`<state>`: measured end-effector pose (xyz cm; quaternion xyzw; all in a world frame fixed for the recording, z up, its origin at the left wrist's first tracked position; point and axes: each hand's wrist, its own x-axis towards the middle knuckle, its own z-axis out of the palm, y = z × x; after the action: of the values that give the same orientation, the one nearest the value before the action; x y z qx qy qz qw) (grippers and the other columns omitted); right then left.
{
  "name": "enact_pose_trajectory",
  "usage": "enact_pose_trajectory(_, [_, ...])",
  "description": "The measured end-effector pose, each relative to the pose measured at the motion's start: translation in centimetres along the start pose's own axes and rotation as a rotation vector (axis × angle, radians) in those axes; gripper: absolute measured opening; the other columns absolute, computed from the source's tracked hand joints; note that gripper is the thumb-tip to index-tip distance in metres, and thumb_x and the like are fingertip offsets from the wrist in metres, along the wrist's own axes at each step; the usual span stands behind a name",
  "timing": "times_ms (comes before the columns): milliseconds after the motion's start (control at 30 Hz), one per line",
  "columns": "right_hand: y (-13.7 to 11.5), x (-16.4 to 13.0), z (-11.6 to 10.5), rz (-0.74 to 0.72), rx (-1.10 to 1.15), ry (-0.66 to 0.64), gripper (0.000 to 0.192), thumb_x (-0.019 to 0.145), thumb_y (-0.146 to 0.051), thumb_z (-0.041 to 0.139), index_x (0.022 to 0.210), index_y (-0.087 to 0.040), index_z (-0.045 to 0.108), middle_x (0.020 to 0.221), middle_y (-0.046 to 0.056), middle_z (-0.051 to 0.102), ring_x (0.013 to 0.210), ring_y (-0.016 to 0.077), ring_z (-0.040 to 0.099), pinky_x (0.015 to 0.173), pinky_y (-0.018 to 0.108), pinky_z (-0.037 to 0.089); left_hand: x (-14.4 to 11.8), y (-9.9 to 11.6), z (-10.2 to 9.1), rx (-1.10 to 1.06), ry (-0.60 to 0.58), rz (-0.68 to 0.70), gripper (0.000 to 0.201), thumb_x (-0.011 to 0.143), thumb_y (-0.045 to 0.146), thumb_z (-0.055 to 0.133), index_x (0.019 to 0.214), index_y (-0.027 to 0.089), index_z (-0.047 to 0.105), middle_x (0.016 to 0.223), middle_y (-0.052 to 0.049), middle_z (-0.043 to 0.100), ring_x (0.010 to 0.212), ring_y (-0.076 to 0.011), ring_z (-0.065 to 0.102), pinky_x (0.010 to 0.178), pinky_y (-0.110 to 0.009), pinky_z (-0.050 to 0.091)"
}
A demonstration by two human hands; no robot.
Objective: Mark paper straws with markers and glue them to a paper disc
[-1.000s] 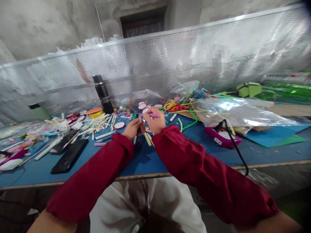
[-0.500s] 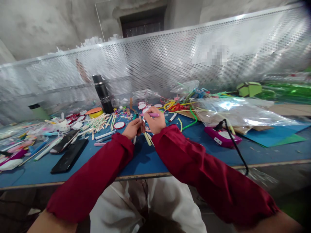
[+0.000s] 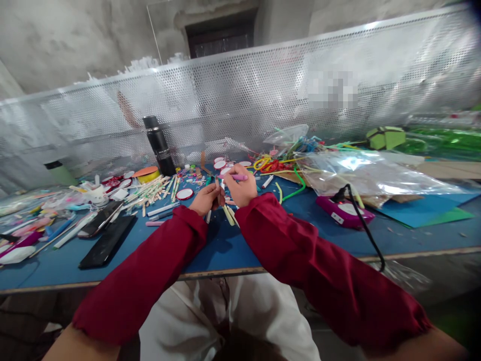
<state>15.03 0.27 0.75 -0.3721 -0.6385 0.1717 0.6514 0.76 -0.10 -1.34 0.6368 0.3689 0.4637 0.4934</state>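
My right hand (image 3: pixel 242 188) grips a pink marker (image 3: pixel 238 177), its tip pointing left toward my other hand. Pinched upright in my left hand (image 3: pixel 205 200) is a small wooden craft stick (image 3: pixel 217 184), mostly covered by the fingers. Both hands are close together above the blue tabletop (image 3: pixel 221 250). Just left of them lie a round white lid with a red rim (image 3: pixel 184 194) and several markers (image 3: pixel 163 209). Pale sticks (image 3: pixel 228 215) rest on the table below the hands. What the marker tip touches is too small to make out.
Loose craft sticks (image 3: pixel 150 195), a black bottle (image 3: pixel 160 145) and two phones (image 3: pixel 107 241) are on the left. To the right are a purple plug box (image 3: pixel 343 211) with a black cable, clear plastic (image 3: pixel 356 173) and pipe cleaners (image 3: pixel 298 185). A perforated metal panel (image 3: pixel 240 100) stands behind.
My right hand and the pink marker have shifted very slightly. The left hand stays in place, and everything else looks the same.
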Motion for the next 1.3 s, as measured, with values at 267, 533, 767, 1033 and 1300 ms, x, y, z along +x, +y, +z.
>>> enact_pose_trajectory(267, [0.10, 0.11, -0.05, -0.012, -0.018, -0.017, 0.014, 0.075, -0.024, 0.052, 0.062, -0.024, 0.050, 0.060, -0.003, 0.055, 0.061, 0.0150, 0.051, 0.061, 0.030, 0.039, -0.12, 0.23, 0.07, -0.004, 0.007, 0.000, 0.033, 0.088, 0.047, 0.062, 0.076, 0.017, 0.055, 0.051, 0.000, 0.059, 0.033, -0.0081, 0.040, 0.036, -0.023, 0.022])
enact_pose_trajectory(533, [-0.12, 0.09, -0.12, -0.010, -0.022, -0.009, 0.014, 0.075, -0.024, 0.052, 0.061, -0.024, 0.050, 0.061, -0.003, 0.056, 0.061, 0.0147, 0.051, 0.060, 0.030, 0.038, -0.07, 0.30, 0.08, -0.009, 0.008, 0.005, 0.033, 0.087, 0.047, 0.063, 0.075, 0.017, 0.055, 0.051, 0.000, 0.060, 0.034, -0.0082, 0.040, 0.037, -0.023, 0.023])
enact_pose_trajectory(767, [0.01, 0.11, -0.09, -0.002, -0.022, 0.000, 0.013, 0.076, -0.027, 0.052, 0.063, -0.024, 0.051, 0.060, -0.004, 0.054, 0.059, 0.0142, 0.049, 0.060, 0.029, 0.037, -0.04, 0.23, 0.01, -0.009, 0.001, 0.004, 0.033, 0.088, 0.047, 0.063, 0.076, 0.017, 0.055, 0.051, 0.000, 0.059, 0.033, -0.0077, 0.038, 0.037, -0.023, 0.022])
enact_pose_trajectory(1033, [-0.23, 0.12, -0.15, -0.011, -0.040, -0.001, 0.015, 0.075, -0.027, 0.052, 0.061, -0.024, 0.048, 0.060, -0.004, 0.053, 0.059, 0.0146, 0.048, 0.060, 0.030, 0.037, -0.15, 0.37, 0.04, 0.006, 0.010, 0.001, 0.033, 0.086, 0.048, 0.064, 0.076, 0.017, 0.055, 0.052, 0.000, 0.060, 0.034, -0.0084, 0.041, 0.037, -0.022, 0.024])
enact_pose_trajectory(1300, [-0.33, 0.15, -0.17, -0.007, -0.028, 0.016, 0.016, 0.076, -0.028, 0.054, 0.061, -0.025, 0.047, 0.059, -0.004, 0.052, 0.059, 0.0143, 0.047, 0.060, 0.029, 0.038, -0.28, 0.60, 0.10, -0.005, 0.029, -0.020, 0.032, 0.088, 0.047, 0.063, 0.077, 0.017, 0.055, 0.052, 0.000, 0.060, 0.035, -0.0079, 0.040, 0.038, -0.022, 0.024])
